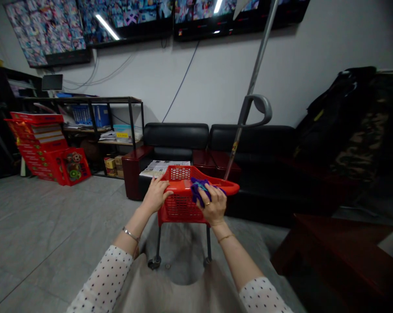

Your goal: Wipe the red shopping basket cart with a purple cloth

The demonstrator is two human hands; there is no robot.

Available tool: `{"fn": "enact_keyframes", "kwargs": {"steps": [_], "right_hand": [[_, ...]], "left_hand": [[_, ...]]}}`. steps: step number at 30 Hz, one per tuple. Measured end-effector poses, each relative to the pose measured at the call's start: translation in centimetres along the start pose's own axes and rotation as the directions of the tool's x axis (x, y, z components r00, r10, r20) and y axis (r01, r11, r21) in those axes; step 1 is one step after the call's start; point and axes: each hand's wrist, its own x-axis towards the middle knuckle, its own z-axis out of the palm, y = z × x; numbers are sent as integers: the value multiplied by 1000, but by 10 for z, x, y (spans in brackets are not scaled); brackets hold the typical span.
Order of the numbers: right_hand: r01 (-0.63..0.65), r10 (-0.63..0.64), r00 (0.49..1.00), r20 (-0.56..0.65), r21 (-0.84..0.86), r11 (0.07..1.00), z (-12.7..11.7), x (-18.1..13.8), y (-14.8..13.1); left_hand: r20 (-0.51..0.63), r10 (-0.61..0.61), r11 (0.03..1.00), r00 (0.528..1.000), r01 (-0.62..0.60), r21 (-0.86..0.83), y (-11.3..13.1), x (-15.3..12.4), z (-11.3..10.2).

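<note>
A small red plastic shopping cart [179, 204] on black wheels stands on the grey tiled floor right in front of me. My left hand [155, 194] grips the left end of its red handle bar, fingers curled over the top. My right hand [212, 204] presses a crumpled purple cloth [198, 188] against the right part of the handle, fingers closed round it. A grey metal pole [253, 82] with a curved handle rises from the cart's far right corner toward the ceiling.
A black leather sofa [248, 143] with dark red armrests stands behind the cart, papers [162, 167] on its seat. A dark wooden table [342, 256] is at the right. Stacked red boxes [43, 148] and a metal shelf [95, 126] stand at the left. Screens [124, 17] hang on the wall.
</note>
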Motion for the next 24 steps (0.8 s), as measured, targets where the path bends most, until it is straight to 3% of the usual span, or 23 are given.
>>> {"fn": "enact_keyframes", "kwargs": {"steps": [2, 4, 6, 8, 12, 16, 19, 22, 24], "right_hand": [[-181, 177, 979, -103, -32, 983, 1, -4, 2], [-257, 249, 957, -149, -33, 966, 6, 1, -13], [-176, 173, 979, -110, -14, 984, 13, 9, -32], [-20, 20, 999, -38, 0, 1000, 15, 15, -39], [215, -217, 973, 75, 22, 976, 5, 4, -3], [92, -92, 995, 27, -9, 996, -5, -7, 26], [71, -71, 997, 13, 15, 997, -1, 7, 4], [145, -149, 985, 86, 50, 988, 3, 28, -22], [167, -178, 971, 159, 83, 983, 2, 36, -21]], "left_hand": [[4, 0, 1000, 1000, 0, 6, 1, 1, 2], [-8, 3, 1000, 1000, -3, 17, 3, 1, 4], [-20, 6, 1000, 1000, -6, 20, 2, 1, 5], [-25, -1, 1000, 1000, 2, 15, -1, 1, 5], [-1, -13, 1000, 1000, 13, -15, -7, 3, 2], [7, -14, 999, 1000, 14, -31, -5, 4, 2], [-10, -33, 999, 999, 32, -29, -1, 4, 3], [-18, -47, 998, 999, 46, -35, -1, 2, 1], [-16, -46, 998, 999, 45, -39, -3, 2, -1]]}}
